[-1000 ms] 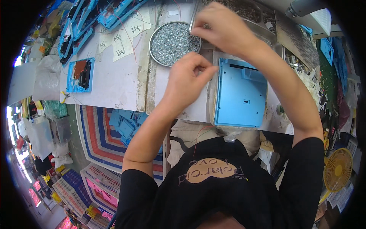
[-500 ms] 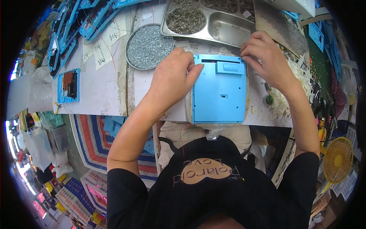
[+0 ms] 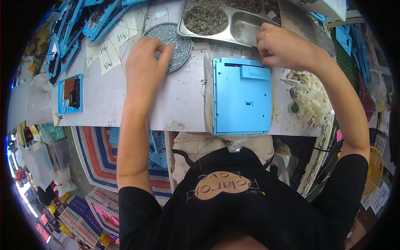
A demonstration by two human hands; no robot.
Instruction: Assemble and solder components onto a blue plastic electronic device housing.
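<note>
A flat light-blue plastic housing [image 3: 239,98] lies on the table in front of me, with a slot and a raised block at its far end. My left hand [image 3: 146,62] is over the near-left part of a round metal dish [image 3: 189,54] of small silvery screws [image 3: 177,43]. Its thumb stands apart from its bent fingers, and nothing shows between them. My right hand [image 3: 285,46] hovers past the housing's far right corner, beside the steel tray [image 3: 246,38]. Its fingers are curled toward the thumb; whatever they hold is hidden.
Small metal parts [image 3: 204,20] fill compartments of the tray. White plastic pieces [image 3: 310,100] are heaped right of the housing, with a small green-topped item [image 3: 293,108]. At left lie a blue case with dark parts [image 3: 71,93], marked paper sheets [image 3: 109,52] and stacked blue frames with wires [image 3: 62,37].
My left hand has moved left, from the housing's far left corner to the screw dish. My right hand has shifted slightly toward the tray, its fingers curling more. The housing now shows its whole left edge.
</note>
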